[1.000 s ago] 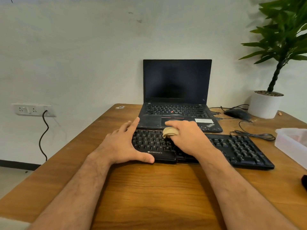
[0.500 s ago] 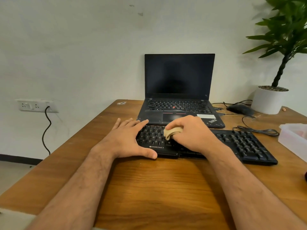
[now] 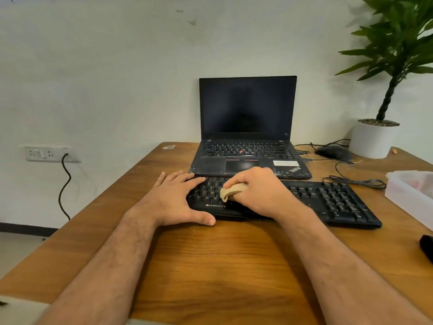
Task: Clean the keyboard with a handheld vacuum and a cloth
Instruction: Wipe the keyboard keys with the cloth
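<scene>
A black Zebronics keyboard [image 3: 332, 202] lies across the wooden table [image 3: 210, 266] in front of a laptop. My left hand [image 3: 173, 200] lies flat on the keyboard's left end, fingers straight over the keys and thumb along its front edge. My right hand [image 3: 257, 193] grips a small folded beige cloth [image 3: 230, 191] and presses it on the keys left of the middle. A dark object [image 3: 427, 247] shows at the right edge of the view; I cannot tell whether it is the vacuum.
An open black laptop [image 3: 248, 137] stands just behind the keyboard. A black mouse [image 3: 332, 153] with a coiled cable [image 3: 356, 182], a white plant pot [image 3: 372, 139] and a translucent plastic box [image 3: 412, 193] occupy the right side. A wall socket [image 3: 46, 153] holds a black cord.
My right hand has moved the cloth a little toward the keyboard's front edge and to the left. My left hand has stayed at the left end. The view has tilted slightly.
</scene>
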